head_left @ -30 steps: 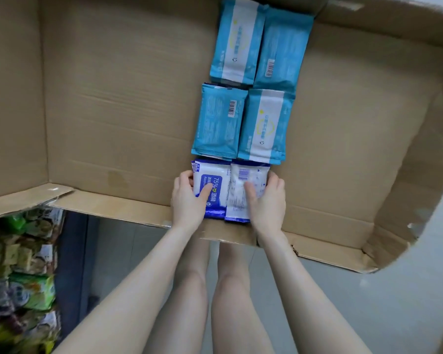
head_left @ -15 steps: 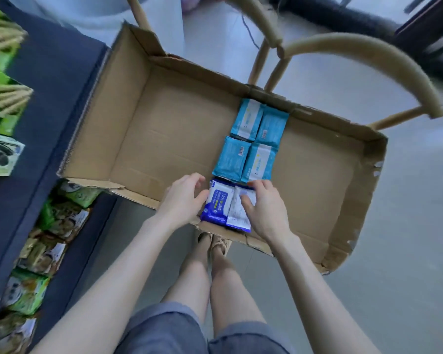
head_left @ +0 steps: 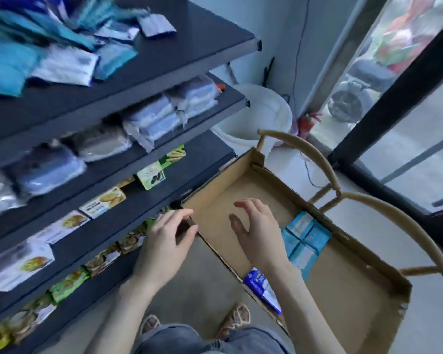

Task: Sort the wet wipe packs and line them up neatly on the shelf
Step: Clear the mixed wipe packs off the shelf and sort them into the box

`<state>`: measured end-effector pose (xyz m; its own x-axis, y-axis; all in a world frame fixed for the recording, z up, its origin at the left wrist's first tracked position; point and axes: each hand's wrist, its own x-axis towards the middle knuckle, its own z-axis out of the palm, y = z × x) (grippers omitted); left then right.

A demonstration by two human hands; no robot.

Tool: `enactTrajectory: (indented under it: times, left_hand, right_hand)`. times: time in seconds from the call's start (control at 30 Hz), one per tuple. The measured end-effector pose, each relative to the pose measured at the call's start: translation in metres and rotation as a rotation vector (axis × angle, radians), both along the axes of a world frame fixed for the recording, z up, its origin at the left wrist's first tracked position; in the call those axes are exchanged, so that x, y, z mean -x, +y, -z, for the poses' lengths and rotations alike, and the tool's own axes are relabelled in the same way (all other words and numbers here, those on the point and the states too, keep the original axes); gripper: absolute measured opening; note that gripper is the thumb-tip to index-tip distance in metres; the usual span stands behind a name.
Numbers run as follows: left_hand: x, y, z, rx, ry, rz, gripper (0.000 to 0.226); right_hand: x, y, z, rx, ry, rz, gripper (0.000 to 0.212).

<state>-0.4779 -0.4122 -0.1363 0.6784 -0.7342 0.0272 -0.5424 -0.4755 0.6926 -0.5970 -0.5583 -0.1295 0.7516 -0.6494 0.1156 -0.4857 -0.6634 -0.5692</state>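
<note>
Since the white-and-blue packs [head_left: 262, 287] lie released in the cardboard box [head_left: 343, 277], left hand [head_left: 164, 244] and right hand [head_left: 258, 236] hover empty, fingers slack; jumbled top-shelf packs [head_left: 62, 54] await.

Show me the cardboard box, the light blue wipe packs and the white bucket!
cardboard box [head_left: 348, 297], head view, bare floor of the box.
light blue wipe packs [head_left: 308, 236], head view, middle of the group.
white bucket [head_left: 266, 108], head view, inside of its rim.

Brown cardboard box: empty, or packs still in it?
Not empty. Light-blue wet wipe packs lie in the brown cardboard box, plus a white-and-dark-blue pack at its near wall.
</note>
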Motion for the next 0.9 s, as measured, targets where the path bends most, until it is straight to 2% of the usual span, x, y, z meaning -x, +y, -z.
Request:
enactTrajectory:
  times: [0.27,0.5,0.8,0.9]
  left_hand:
    - [-0.080,0.158,-0.036,0.098,-0.081,-0.244,0.030]
    - [-0.168,0.256,-0.092,0.225,-0.280,-0.428,0.026]
    - [-0.269,0.312,-0.111,0.236,-0.379,-0.611,0.027]
    - [-0.304,0.315,-0.109,0.180,-0.383,-0.650,0.028]
  right_hand:
    - [-0.116,0.131,-0.030,0.013,-0.099,-0.261,0.024]
    - [-0.231,0.213,-0.084,0.023,-0.264,-0.440,0.021]
    - [-0.360,0.260,-0.117,0.033,-0.283,-0.591,0.024]
    - [-0.402,0.265,-0.116,0.022,-0.251,-0.614,0.026]
